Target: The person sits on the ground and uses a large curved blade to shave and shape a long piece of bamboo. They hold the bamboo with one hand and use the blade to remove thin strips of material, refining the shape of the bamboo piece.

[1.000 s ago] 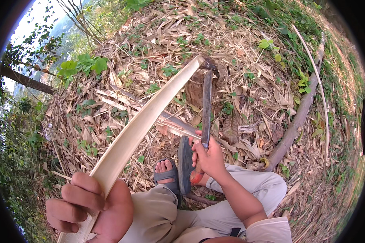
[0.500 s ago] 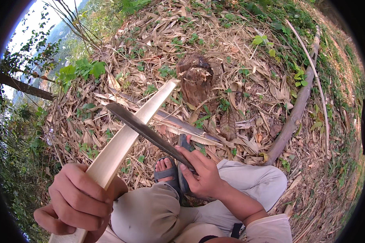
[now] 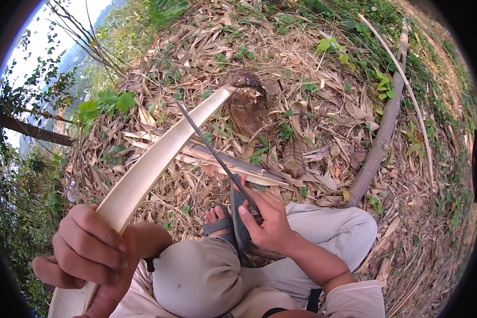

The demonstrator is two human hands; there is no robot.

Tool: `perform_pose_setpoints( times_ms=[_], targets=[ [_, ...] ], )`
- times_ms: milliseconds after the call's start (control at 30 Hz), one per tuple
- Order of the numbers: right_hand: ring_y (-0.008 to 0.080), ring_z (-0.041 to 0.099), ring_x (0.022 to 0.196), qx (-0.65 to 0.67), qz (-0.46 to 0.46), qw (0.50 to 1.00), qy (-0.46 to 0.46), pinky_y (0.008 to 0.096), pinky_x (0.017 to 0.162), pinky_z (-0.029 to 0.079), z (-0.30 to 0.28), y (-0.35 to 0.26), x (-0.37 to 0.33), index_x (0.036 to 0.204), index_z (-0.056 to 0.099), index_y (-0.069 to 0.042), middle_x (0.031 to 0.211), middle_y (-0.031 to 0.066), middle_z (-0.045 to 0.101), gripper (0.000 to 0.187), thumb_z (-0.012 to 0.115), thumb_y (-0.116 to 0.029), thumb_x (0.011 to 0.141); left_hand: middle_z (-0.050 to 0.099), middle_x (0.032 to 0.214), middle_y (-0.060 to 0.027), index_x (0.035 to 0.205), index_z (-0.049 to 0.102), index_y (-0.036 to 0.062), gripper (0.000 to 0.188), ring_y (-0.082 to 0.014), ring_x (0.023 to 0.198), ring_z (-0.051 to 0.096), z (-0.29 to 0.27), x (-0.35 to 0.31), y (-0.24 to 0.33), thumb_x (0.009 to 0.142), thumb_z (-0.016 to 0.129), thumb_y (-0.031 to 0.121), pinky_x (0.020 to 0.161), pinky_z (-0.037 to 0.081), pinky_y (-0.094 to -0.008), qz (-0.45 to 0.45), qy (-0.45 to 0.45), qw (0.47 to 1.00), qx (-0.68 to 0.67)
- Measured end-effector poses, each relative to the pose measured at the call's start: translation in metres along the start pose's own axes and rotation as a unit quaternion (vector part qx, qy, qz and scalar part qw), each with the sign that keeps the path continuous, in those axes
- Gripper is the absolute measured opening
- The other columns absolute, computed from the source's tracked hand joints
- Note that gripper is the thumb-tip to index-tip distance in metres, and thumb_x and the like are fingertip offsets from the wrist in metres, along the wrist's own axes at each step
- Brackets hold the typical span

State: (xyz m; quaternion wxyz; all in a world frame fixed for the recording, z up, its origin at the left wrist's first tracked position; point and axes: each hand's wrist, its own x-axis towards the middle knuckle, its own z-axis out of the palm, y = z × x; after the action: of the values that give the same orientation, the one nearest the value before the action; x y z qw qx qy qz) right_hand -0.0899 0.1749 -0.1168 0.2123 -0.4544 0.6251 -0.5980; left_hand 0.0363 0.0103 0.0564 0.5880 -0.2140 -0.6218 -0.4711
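Reading the view as a clock face, we have the left hand (image 3: 87, 252) at 8 o'clock, its grip clamped on a bamboo strip (image 3: 156, 161), fingers curled across the near part. The strip is pale and slightly hollowed along its face; it slants from the lower edge near 8 o'clock up toward 12, narrowing to a tip that meets the outline of the weathered stump (image 3: 247, 114). We cannot tell whether the two touch.

At 5 o'clock we see the right hand (image 3: 267, 225), its grip closed around a knife (image 3: 220, 160) whose handle the fingers mostly hide. The dark blade shows as a narrow line pointing to between 10 and 11 o'clock, and it crosses the strip in our view, its point beyond the upper edge; contact between them we cannot make out.

Just below the centre, a split length of stem (image 3: 244, 167) lies on the dry leaf litter (image 3: 323, 143). Near 6 o'clock we find strapped sandals (image 3: 218, 227), with the pale trousers (image 3: 199, 275) below them. Toward 3 o'clock a bare log (image 3: 384, 135) rests on the ground, a thin stick (image 3: 408, 93) beside it at 2.
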Motion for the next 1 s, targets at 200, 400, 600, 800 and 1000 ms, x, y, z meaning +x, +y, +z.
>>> perform_pose_setpoints(
  times_ms=[200, 400, 600, 800, 1000],
  targets=[
    [0.0234, 0.063, 0.075, -0.015, 0.029, 0.999, -0.011, 0.0325, 0.071, 0.051, 0.001, 0.0, -0.001, 0.128, 0.057, 0.006, 0.09, 0.0164, 0.064, 0.038, 0.061, -0.006, 0.092, 0.041, 0.044, 0.0068, 0.069, 0.036, 0.0171, 0.048, -0.0047, 0.036, 0.038, -0.002, 0.001, -0.003, 0.085, 0.062, 0.055, 0.048, 0.035, -0.0208, -0.009, 0.045, 0.999, 0.005],
    [0.0252, 0.064, 0.07, -0.111, -0.063, 0.991, -0.026, 0.0319, 0.063, 0.052, 0.011, -0.004, 0.006, 0.132, 0.054, 0.006, 0.095, 0.0164, 0.064, 0.041, 0.061, -0.011, 0.095, 0.042, 0.044, 0.0067, 0.068, 0.036, 0.0176, 0.047, -0.0042, 0.035, 0.037, -0.01, 0.002, 0.0, 0.084, 0.062, 0.052, 0.044, 0.032, -0.0202, -0.005, 0.047, 0.999, -0.012],
    [0.0216, 0.059, 0.06, -0.139, -0.171, 0.973, -0.064, 0.0338, 0.051, 0.048, 0.013, -0.038, 0.041, 0.122, 0.06, -0.003, 0.078, 0.0073, 0.053, 0.046, 0.07, -0.023, 0.083, 0.043, 0.049, 0.0048, 0.072, 0.036, 0.0147, 0.048, -0.0063, 0.036, 0.037, 0.013, -0.031, -0.009, 0.093, 0.052, 0.055, 0.042, 0.032, -0.0221, 0.064, 0.058, 0.996, 0.033],
    [0.0194, 0.06, 0.058, -0.226, -0.186, 0.955, -0.051, 0.0365, 0.049, 0.046, -0.002, -0.011, 0.039, 0.111, 0.061, -0.012, 0.073, 0.0046, 0.046, 0.044, 0.074, -0.02, 0.07, 0.04, 0.05, 0.0024, 0.074, 0.036, 0.0138, 0.049, -0.0091, 0.035, 0.038, 0.033, -0.044, 0.001, 0.098, 0.047, 0.056, 0.035, 0.037, -0.0256, 0.062, 0.027, 0.994, 0.083],
    [0.0198, 0.06, 0.059, -0.226, -0.186, 0.956, -0.024, 0.0358, 0.049, 0.045, -0.006, 0.005, 0.03, 0.104, 0.061, -0.013, 0.072, 0.0027, 0.047, 0.04, 0.079, -0.024, 0.07, 0.047, 0.048, 0.0047, 0.074, 0.033, 0.0132, 0.051, -0.0057, 0.036, 0.043, 0.029, -0.047, -0.001, 0.093, 0.055, 0.055, 0.039, 0.038, -0.0216, 0.092, -0.048, 0.993, 0.056]
  ],
)
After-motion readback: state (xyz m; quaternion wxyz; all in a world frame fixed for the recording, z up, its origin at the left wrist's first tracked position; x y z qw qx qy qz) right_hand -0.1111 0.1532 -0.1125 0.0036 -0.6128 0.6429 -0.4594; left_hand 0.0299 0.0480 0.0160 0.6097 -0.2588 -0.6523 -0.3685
